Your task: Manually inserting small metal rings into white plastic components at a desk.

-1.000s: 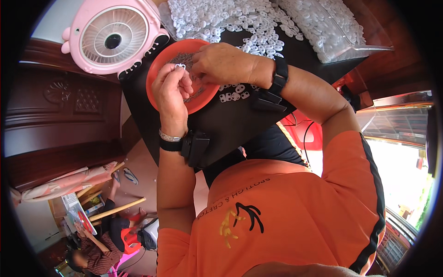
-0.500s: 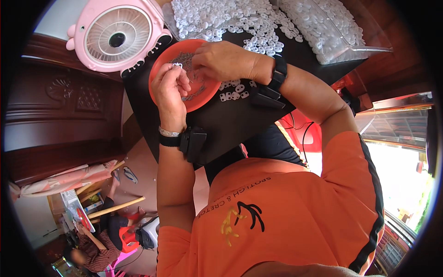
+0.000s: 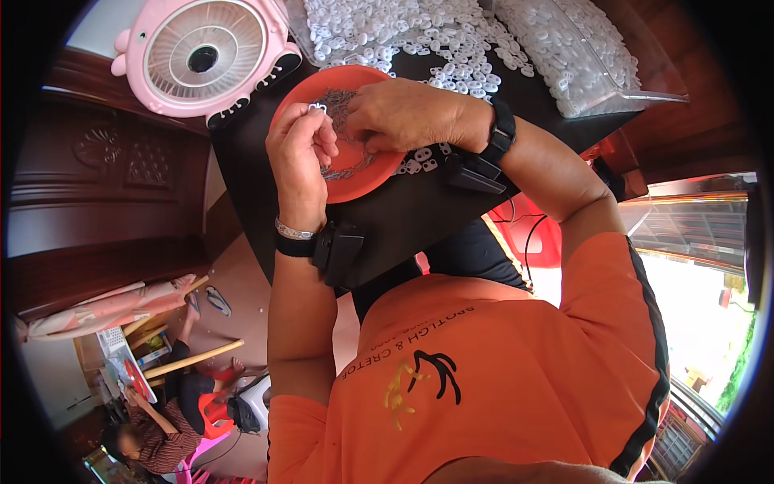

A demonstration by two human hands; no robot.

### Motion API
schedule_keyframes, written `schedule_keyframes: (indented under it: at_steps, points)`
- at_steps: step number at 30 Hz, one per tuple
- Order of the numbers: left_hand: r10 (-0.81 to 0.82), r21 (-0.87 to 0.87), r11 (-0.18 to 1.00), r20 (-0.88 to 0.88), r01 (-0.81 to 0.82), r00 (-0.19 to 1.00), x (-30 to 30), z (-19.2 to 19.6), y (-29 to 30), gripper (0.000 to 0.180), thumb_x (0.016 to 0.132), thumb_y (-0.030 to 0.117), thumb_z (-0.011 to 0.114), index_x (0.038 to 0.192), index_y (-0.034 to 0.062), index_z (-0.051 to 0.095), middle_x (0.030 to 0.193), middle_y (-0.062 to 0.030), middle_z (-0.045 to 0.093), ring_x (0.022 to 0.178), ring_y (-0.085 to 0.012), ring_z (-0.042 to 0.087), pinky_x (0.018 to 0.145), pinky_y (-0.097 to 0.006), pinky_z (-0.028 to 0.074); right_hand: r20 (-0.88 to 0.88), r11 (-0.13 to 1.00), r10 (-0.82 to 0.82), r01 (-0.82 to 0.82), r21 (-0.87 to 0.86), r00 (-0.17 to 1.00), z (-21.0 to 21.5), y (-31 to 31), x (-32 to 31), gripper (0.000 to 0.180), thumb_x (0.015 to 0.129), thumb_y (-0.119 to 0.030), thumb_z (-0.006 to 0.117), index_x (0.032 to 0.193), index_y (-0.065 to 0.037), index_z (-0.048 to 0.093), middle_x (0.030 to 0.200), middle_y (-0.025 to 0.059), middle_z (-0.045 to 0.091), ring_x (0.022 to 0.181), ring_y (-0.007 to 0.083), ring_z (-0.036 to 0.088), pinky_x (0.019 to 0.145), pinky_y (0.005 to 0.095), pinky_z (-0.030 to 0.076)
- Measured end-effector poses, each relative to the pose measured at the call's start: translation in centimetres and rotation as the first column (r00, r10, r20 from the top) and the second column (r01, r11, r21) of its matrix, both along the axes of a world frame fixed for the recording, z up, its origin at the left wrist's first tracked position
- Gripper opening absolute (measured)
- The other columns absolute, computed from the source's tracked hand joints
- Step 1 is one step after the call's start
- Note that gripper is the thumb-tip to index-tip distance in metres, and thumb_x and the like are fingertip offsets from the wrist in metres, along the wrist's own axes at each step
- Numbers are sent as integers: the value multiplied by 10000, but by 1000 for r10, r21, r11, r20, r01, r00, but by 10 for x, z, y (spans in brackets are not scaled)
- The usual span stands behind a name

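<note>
In the head view, the left hand (image 3: 301, 157) is raised over the near-left part of an orange-red round bowl (image 3: 345, 190), palm turned inward and fingers curled. It pinches a small white plastic piece with holes (image 3: 318, 107) between thumb and forefinger; the piece sticks out at the top of the grip, above the bowl and to the left of the right hand (image 3: 409, 114). The right hand reaches over the bowl's right side, back upward, with its fingers bent down toward the inside; whether they grasp anything cannot be told. Thin grey metal pieces (image 3: 337, 102) lie in the bowl, between and below the two hands. Just right of the bowl, under the right wrist, a few white two-holed pieces (image 3: 422, 156) rest on the black table (image 3: 387, 222). Beyond the hands spreads a heap of similar white pieces (image 3: 363, 26), with a filled clear plastic bin (image 3: 625, 100) to its right. A pink fan (image 3: 133, 56) stands left of the bowl.
</note>
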State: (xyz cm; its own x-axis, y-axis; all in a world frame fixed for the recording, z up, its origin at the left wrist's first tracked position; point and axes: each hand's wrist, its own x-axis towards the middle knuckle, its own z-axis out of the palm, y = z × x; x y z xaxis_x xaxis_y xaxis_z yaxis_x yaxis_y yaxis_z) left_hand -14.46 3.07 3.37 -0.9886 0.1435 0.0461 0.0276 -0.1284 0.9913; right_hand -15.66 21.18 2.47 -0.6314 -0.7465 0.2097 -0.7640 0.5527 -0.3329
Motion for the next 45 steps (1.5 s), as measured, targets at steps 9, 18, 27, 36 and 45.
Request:
schedule_keyframes:
  at_steps: [9, 18, 27, 36, 45]
  points:
    - [-7, 11, 1000, 3, 7, 1000, 0, 1, 0, 164, 845, 148, 521, 717, 53, 558, 604, -6, 528, 485, -71, 463, 442, -198, 316, -55, 974, -136, 124, -190, 989, -2, -2, -3, 173, 821, -194, 596, 854, -24, 587, 810, 130, 594, 799, 333, 585, 701, 403, 474]
    - [-131, 77, 989, 88, 125, 987, 5, -2, 5, 174, 869, 180, 530, 773, 44, 580, 617, 3, 533, 493, -65, 465, 438, -192, 312, 473, 718, -30, 348, -603, 880, 10, 5, -6, 226, 938, -238, 557, 864, -25, 567, 737, -55, 510, 673, 34, 429, 595, 202, 387]
    - [-144, 5, 990, 53, 144, 988, 10, 0, 11, 179, 871, 182, 527, 767, 44, 574, 606, 11, 517, 498, -51, 453, 435, -187, 299, 462, 736, 21, 299, -608, 887, 12, 4, -3, 199, 931, -214, 568, 878, -22, 572, 713, -48, 506, 670, 36, 423, 601, 209, 386]
    - [-178, -29, 983, 55, 180, 982, 10, 1, 9, 186, 865, 175, 522, 740, 39, 546, 572, 15, 467, 474, -54, 393, 419, -200, 276, 393, 813, -67, 278, -512, 917, 18, 7, 0, 222, 926, -216, 571, 883, 1, 581, 710, -11, 552, 691, 63, 469, 629, 249, 421]
    - [-195, -54, 979, 58, 198, 979, 9, -4, 8, 182, 867, 172, 520, 741, 42, 544, 567, 13, 465, 474, -58, 393, 423, -202, 274, 313, 832, -100, 252, -494, 944, 17, 6, 0, 193, 896, -196, 589, 877, -4, 590, 689, 48, 580, 649, 115, 534, 604, 290, 450]
